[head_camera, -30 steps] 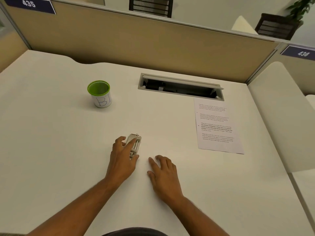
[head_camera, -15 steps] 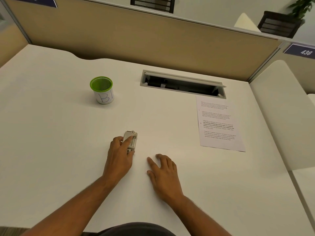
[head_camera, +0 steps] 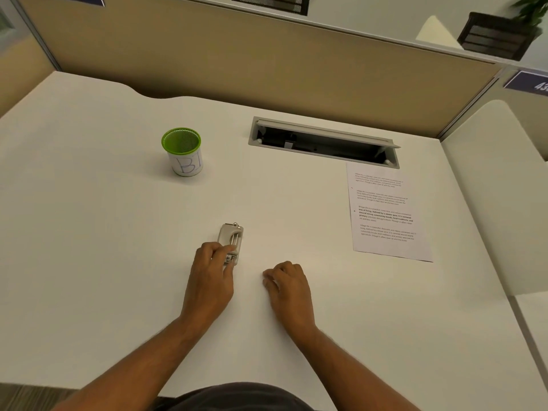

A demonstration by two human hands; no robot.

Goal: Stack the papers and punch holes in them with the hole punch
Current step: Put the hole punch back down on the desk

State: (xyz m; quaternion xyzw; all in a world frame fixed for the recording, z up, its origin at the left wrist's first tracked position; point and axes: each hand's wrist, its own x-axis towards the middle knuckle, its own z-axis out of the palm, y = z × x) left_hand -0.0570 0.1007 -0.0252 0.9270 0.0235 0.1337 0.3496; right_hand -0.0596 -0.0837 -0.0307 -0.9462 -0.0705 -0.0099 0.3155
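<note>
The left hand [head_camera: 209, 277] has its fingers [head_camera: 221, 253] closed on the punch [head_camera: 232, 237] at centre frame; the right hand [head_camera: 289, 287] rests curled, empty, on the worktop [head_camera: 89, 232]; the paper [head_camera: 385, 212] lies at right.

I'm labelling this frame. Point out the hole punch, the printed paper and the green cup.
hole punch [head_camera: 231, 236]: head view, top lever.
printed paper [head_camera: 385, 215]: head view, sheet's middle.
green cup [head_camera: 185, 165]: head view, white side wall.

Left hand [head_camera: 211, 274]: palm down, forearm extended, fingers curled closed around the hole punch [head_camera: 232, 240]. Right hand [head_camera: 290, 287]: palm down, fingers loosely curled under, holding nothing.
</note>
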